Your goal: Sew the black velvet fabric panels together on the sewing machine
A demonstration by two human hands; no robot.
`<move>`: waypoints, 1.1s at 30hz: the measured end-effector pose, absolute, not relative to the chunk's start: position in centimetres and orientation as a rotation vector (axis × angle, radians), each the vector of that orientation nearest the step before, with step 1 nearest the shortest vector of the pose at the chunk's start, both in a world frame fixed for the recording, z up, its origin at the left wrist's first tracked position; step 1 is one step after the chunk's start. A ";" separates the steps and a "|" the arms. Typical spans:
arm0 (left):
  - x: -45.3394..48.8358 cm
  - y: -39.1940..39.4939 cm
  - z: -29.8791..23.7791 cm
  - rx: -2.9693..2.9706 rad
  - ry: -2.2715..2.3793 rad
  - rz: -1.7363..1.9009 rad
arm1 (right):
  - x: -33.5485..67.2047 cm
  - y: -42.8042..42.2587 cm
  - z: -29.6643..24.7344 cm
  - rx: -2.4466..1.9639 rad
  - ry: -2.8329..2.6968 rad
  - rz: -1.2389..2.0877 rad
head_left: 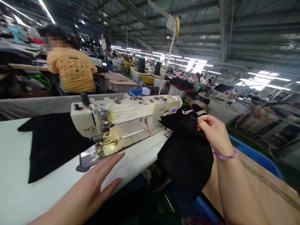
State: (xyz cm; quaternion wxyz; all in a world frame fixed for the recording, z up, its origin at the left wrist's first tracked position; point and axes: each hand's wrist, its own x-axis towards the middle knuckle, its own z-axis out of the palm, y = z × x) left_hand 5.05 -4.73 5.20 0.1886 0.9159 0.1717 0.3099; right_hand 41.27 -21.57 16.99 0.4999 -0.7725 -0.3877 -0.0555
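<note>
My right hand [212,131] pinches black fabric [187,156] hanging lengthwise down, corner toward the sewing machine [128,109]; left hand [93,179]'s loosely spread, empty. Bin [174,93] behind's heaped with dark cloth [181,82].

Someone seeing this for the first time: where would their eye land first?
Probably on the pale industrial sewing machine at the picture's middle, set in a whitish table. Next, the black fabric piece right of it, pinched in the right hand's grip, while the left hand's grip is open in the foreground. Behind, at upper left, a yellow-orange shirt stands out on a person facing away.
</note>
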 end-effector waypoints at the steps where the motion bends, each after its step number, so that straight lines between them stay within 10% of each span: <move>1: 6.0 -5.4 5.5 2.578 0.468 0.842 | 39.8 -21.1 17.6 -1.798 -0.989 -0.071; 9: 10.3 -5.4 11.3 1.825 0.578 1.207 | 30.2 -17.2 17.3 -1.316 -1.312 0.823; 33: 2.9 -7.6 10.2 1.469 0.747 1.581 | 27.4 -14.8 8.2 -1.229 -0.636 0.600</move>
